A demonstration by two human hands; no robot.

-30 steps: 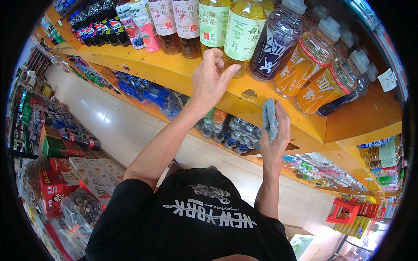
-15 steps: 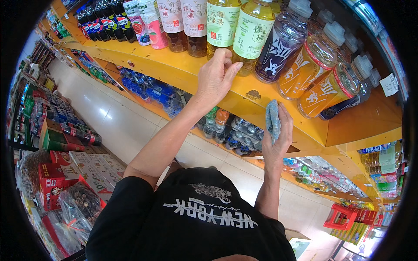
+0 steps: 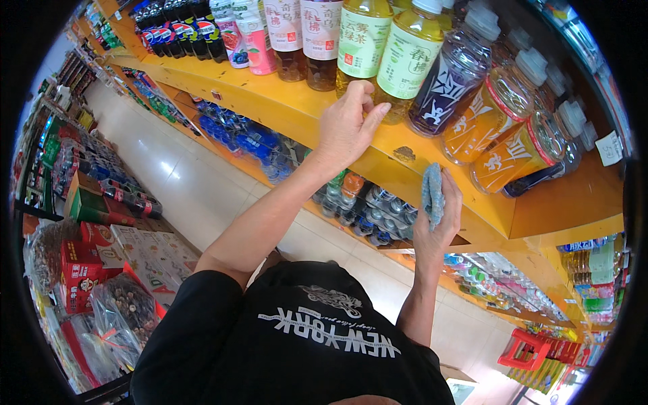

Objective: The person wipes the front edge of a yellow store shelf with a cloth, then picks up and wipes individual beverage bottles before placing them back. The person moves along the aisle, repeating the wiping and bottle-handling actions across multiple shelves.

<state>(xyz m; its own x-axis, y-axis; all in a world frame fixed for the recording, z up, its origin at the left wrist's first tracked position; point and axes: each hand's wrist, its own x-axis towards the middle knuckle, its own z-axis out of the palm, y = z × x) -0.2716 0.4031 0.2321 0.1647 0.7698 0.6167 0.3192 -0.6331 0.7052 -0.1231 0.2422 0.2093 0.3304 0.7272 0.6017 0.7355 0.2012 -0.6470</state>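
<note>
My left hand [image 3: 347, 126] is at the front edge of the yellow shelf [image 3: 290, 94], its fingers curled and its thumb pointing right. It is right in front of two green-labelled tea bottles, a left one [image 3: 363, 44] and a right one [image 3: 409, 64]; whether anything is inside the curled fingers is hidden. Lower and to the right, my right hand [image 3: 444, 212] grips a folded blue-grey cloth [image 3: 433, 194] between thumb and fingers, just off the shelf's front edge. Nearest above the cloth are a dark purple bottle [image 3: 449, 81] and an orange drink bottle [image 3: 487, 115].
Pink-labelled bottles [image 3: 320, 34] and dark cola bottles [image 3: 179, 30] continue the row leftward. Below the shelf stand packs of bottled drinks [image 3: 385, 212]. Cartons [image 3: 145, 250] and bagged goods [image 3: 128, 304] are stacked at the left. A red plastic stool-like object [image 3: 525, 349] is at lower right.
The whole view has shifted slightly, so shelf and bottles appear lower and farther right. Both hands keep nearly the same place against the shelf, and the cloth stays in my right hand.
</note>
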